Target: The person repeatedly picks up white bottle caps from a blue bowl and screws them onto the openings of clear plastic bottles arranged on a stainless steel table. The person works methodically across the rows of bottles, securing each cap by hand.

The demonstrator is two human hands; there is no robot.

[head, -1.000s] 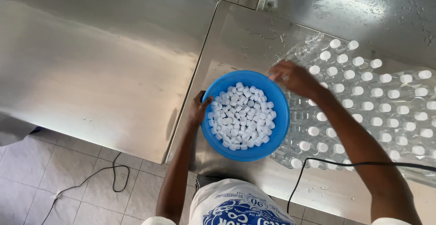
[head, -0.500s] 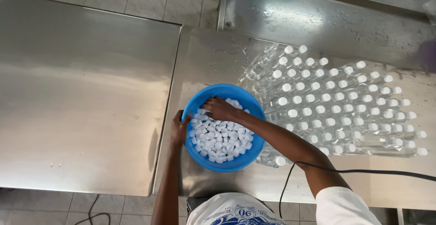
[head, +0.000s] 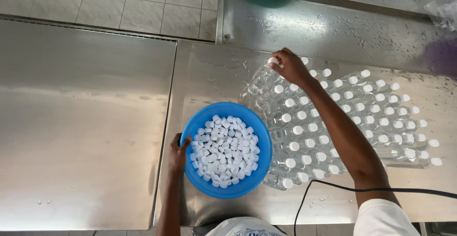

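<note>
1. Left hand [head: 178, 153]: clasps near-left rim of round blue plastic basin [head: 259, 136], filled with small white plastic caps [head: 223, 151], on steel table [head: 204, 79].
2. Right hand [head: 290, 68]: pinches one white cap [head: 273, 60] atop far-left bottle in block of clear plastic bottles [head: 342, 121], just right of basin.

The counter [head: 85, 121] is brushed stainless steel, smooth with a dull sheen, and beaded with water drops towards twelve o'clock. The blue bowl [head: 259, 169] is glossy moulded plastic, filled with matt white plastic caps [head: 223, 152]. At three o'clock, the bottles [head: 342, 121] are clear, shiny plastic topped with the same white caps. The cable [head: 333, 184] at five o'clock looks like smooth black rubber. The floor tiles [head: 119, 2] at eleven o'clock are pale, matt ceramic.
</note>
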